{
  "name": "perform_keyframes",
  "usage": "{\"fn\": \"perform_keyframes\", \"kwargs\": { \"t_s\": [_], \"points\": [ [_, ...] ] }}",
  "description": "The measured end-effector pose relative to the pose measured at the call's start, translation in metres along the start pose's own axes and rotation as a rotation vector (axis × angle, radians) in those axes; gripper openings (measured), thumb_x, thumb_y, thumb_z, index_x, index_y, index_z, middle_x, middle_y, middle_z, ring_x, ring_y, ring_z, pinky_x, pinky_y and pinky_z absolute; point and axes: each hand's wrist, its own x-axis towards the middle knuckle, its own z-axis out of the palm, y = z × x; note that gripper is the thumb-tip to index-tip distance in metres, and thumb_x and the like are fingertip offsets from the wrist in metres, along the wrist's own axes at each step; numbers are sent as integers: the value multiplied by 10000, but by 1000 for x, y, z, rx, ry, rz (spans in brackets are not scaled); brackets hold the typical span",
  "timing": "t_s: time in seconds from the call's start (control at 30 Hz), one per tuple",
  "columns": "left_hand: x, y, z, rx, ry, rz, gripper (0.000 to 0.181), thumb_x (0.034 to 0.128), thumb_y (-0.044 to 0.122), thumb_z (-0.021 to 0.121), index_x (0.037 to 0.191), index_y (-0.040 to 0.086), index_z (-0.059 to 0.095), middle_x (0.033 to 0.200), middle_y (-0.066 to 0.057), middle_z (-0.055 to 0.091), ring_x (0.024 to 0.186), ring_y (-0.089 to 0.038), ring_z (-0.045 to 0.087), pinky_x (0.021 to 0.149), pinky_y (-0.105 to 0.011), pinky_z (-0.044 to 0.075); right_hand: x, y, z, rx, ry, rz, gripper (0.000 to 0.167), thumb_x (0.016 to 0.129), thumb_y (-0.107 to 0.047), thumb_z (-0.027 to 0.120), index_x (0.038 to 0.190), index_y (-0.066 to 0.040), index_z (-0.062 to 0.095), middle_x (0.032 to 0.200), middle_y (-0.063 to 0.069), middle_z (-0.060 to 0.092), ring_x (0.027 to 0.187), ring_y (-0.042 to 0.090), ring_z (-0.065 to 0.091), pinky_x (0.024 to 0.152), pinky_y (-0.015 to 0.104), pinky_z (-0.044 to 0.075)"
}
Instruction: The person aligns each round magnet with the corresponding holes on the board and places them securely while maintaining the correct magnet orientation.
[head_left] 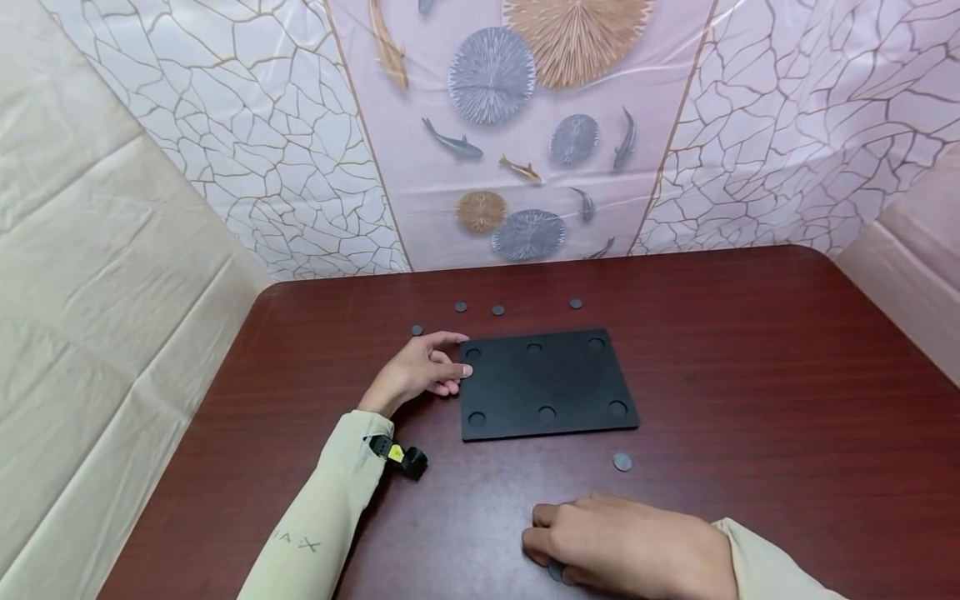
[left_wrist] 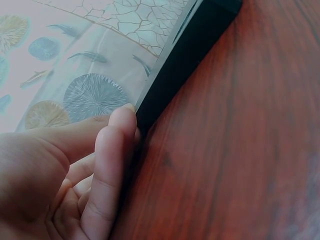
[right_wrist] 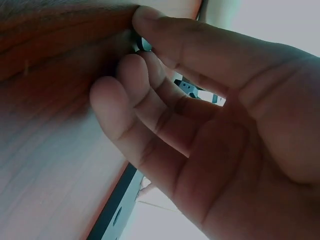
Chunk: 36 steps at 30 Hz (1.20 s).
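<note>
A flat black board (head_left: 543,379) with several round recesses lies on the table. My left hand (head_left: 420,367) holds its left edge, the thumb on the rim and the index finger at the far left corner. In the left wrist view the fingertips meet the board's side (left_wrist: 172,75). Near the front of the table, my right hand (head_left: 618,542) is bent down over a small round grey disc (head_left: 556,571). The right wrist view shows the disc (right_wrist: 144,44) between thumb and fingertips, close to the tabletop; the fingers partly hide it.
Another grey disc (head_left: 622,462) lies between the board and my right hand. Several more, such as one disc (head_left: 576,303), are scattered beyond the board. A patterned cloth (head_left: 525,167) hangs behind the reddish-brown table (head_left: 750,375). A pale cloth (head_left: 90,292) bounds the left side.
</note>
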Motion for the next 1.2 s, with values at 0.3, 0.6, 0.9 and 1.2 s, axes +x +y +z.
{"fn": "perform_keyframes", "kwargs": {
  "t_s": [0.3, 0.6, 0.9, 1.2],
  "points": [
    [1, 0, -1, 4, -6, 1, 571, 963, 83, 785, 1490, 129, 569, 766, -87, 702, 598, -129, 680, 598, -263, 609, 1, -3, 1, -28, 16, 15, 224, 949, -115, 778, 979, -294, 648, 876, -184, 555, 647, -50, 465, 557, 119, 359],
    [0, 1, -2, 7, -10, 13, 581, 969, 86, 778, 1505, 109, 555, 763, -78, 696, 596, -124, 675, 587, -252, 601, 1, -4, 1, -30, -13, 64, 212, 916, -114, 778, 936, -275, 643, 866, -185, 541, 638, -28, 450, 574, 148, 371],
    [1, 1, -1, -12, -2, -11, 575, 958, 87, 789, 1487, 129, 569, 759, -84, 694, 597, -134, 673, 587, -256, 601, -2, -2, 0, 45, 17, 59, 227, 917, -128, 766, 894, -283, 601, 803, -210, 478, 627, -46, 410, 589, 134, 367],
    [0, 0, -1, -12, -2, 3, 582, 956, 78, 788, 1492, 127, 566, 760, -79, 695, 599, -132, 675, 583, -249, 595, -1, -1, -2, 178, 56, 92, 277, 962, -110, 721, 859, -301, 550, 749, -225, 428, 583, -43, 403, 541, 133, 371]
  ]
}}
